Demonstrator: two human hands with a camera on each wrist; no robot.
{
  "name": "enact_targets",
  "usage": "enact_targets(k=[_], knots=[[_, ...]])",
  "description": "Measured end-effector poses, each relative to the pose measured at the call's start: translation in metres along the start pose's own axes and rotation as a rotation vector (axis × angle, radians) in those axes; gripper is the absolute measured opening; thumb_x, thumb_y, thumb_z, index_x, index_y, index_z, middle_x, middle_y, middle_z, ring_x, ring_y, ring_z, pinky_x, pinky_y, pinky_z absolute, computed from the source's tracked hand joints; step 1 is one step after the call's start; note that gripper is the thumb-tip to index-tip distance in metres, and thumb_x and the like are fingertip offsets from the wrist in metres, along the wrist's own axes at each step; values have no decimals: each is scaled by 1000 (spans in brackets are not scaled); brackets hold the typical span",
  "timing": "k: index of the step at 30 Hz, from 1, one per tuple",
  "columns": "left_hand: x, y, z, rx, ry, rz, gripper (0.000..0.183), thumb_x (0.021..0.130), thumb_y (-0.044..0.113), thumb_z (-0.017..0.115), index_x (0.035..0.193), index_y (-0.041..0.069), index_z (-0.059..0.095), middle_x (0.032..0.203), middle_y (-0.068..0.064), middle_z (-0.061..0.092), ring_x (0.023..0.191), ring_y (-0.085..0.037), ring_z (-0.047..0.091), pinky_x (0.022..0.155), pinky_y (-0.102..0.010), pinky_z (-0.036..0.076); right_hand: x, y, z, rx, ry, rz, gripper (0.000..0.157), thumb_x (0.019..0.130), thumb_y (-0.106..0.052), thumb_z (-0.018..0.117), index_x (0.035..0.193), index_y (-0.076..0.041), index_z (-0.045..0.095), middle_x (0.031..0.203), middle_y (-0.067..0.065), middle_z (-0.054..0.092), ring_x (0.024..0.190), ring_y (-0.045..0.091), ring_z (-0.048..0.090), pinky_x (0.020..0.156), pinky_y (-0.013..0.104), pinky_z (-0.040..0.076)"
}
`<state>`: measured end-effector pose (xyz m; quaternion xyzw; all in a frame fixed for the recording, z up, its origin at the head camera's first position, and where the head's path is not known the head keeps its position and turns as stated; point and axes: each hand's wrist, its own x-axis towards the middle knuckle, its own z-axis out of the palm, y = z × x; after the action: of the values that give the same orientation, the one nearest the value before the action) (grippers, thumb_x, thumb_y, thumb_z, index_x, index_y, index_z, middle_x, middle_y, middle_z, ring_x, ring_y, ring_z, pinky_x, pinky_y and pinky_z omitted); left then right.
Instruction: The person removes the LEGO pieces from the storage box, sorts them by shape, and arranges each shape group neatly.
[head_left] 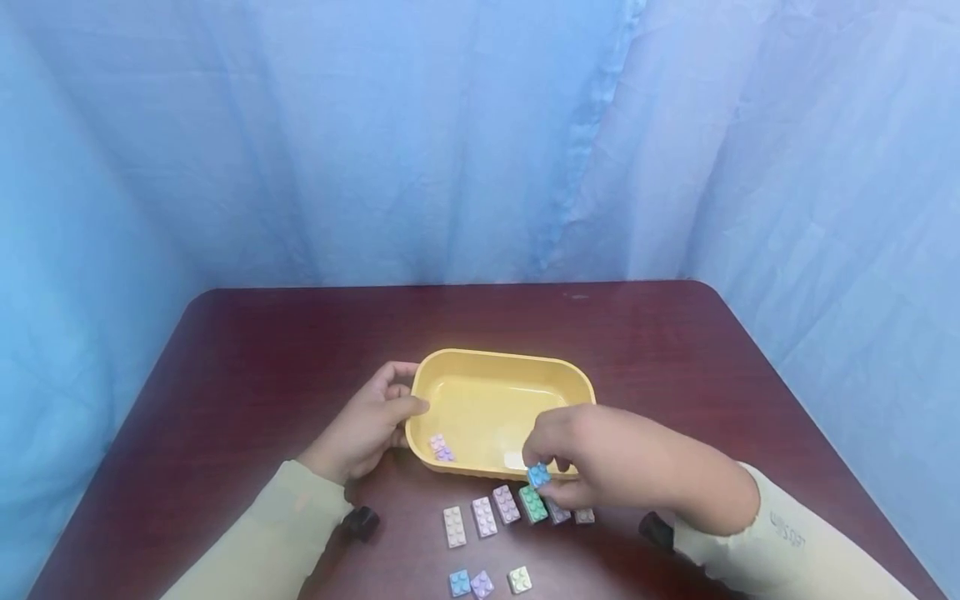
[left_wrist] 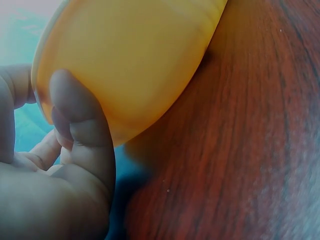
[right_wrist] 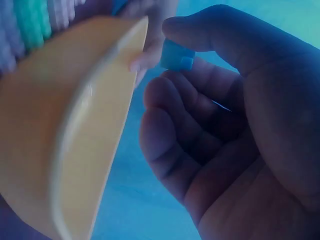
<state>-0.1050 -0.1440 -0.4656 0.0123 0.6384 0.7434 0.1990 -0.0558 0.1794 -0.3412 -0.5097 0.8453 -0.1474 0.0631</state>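
My left hand (head_left: 375, 421) grips the left end of a yellow plastic tub (head_left: 510, 362), its thumb over the rim. In the left wrist view the tub's wall (left_wrist: 135, 60) sits between thumb and fingers. My right hand (head_left: 592, 454) pinches a small blue toy brick (head_left: 538, 475) between thumb and fingers, over the tub's near rim. The right wrist view shows that blue brick (right_wrist: 176, 55) at the fingertips, beside the tub (right_wrist: 30, 115). Inside the tub, a pink brick (head_left: 437, 442) and a purple brick (head_left: 445, 454) lie at the near left corner.
Before the tub stands a row of bricks: cream (head_left: 454, 527), pale pink (head_left: 484, 517), mauve (head_left: 506, 505), green (head_left: 533, 504), others partly under my right hand. Nearer lie small blue (head_left: 460, 582), purple (head_left: 482, 585) and cream-yellow (head_left: 519, 580) bricks. Blue curtains (head_left: 450, 142) enclose the dark red table (head_left: 300, 333).
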Motion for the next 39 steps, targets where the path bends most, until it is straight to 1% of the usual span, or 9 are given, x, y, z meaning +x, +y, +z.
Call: enact_targets(k=[4, 7, 10, 14, 18, 24, 32, 39], knots=[[1, -1, 0, -3, 6, 0, 63, 98, 3, 70, 156, 8, 44, 109, -15, 64, 82, -24, 73, 69, -35, 69, -10, -9, 11, -51, 30, -34, 21, 89, -12, 87, 98, -24, 72, 91, -16, 64, 84, -4, 55, 75, 6, 47], [1, -1, -1, -3, 10, 1, 63, 98, 2, 69, 156, 8, 44, 109, -14, 64, 81, -24, 73, 68, -35, 69, -16, -12, 19, -64, 47, -33, 24, 88, -12, 89, 99, -26, 72, 91, -16, 64, 84, -8, 53, 74, 3, 45], [1, -1, -1, -1, 12, -1, 62, 99, 2, 69, 156, 9, 44, 108, -14, 64, 80, -24, 73, 68, -35, 69, -23, -15, 26, -62, 55, -8, 25, 87, -13, 90, 97, -27, 71, 88, -17, 62, 81, -10, 49, 72, 2, 43], [1, -1, -1, -1, 12, -6, 62, 100, 3, 69, 156, 9, 44, 107, -13, 64, 80, -24, 72, 68, -35, 69, -30, -20, 35, -72, 44, 26, 25, 87, -16, 90, 95, -28, 70, 86, -18, 60, 78, -11, 46, 69, 2, 40], [1, -1, -1, 2, 13, -1, 64, 99, 3, 70, 157, 8, 43, 107, -12, 64, 81, -24, 73, 69, -35, 69, -35, -22, 44, -79, 35, 53, 26, 86, -18, 91, 95, -29, 69, 85, -19, 60, 77, -12, 45, 68, 1, 39], [0, 0, -2, 1, 10, 7, 64, 99, 3, 70, 156, 6, 43, 106, -12, 63, 81, -24, 72, 69, -35, 69, -39, -21, 57, -64, 14, 74, 25, 85, -18, 92, 93, -30, 71, 85, -20, 58, 76, -13, 44, 68, 1, 37], [0, 0, -2, 2, 6, 6, 63, 99, 2, 70, 156, 6, 43, 107, -12, 64, 80, -24, 73, 67, -34, 69, -40, -22, 66, -120, -12, 84, 24, 87, -21, 90, 89, -33, 70, 80, -22, 52, 74, -9, 41, 66, 3, 34], [0, -1, -2, 0, 5, 11, 64, 99, 3, 70, 156, 6, 43, 107, -13, 64, 81, -23, 73, 69, -34, 69, -38, -21, 70, -133, -39, 113, 29, 88, -23, 90, 83, -34, 63, 79, -23, 48, 74, -6, 40, 66, 6, 35]])
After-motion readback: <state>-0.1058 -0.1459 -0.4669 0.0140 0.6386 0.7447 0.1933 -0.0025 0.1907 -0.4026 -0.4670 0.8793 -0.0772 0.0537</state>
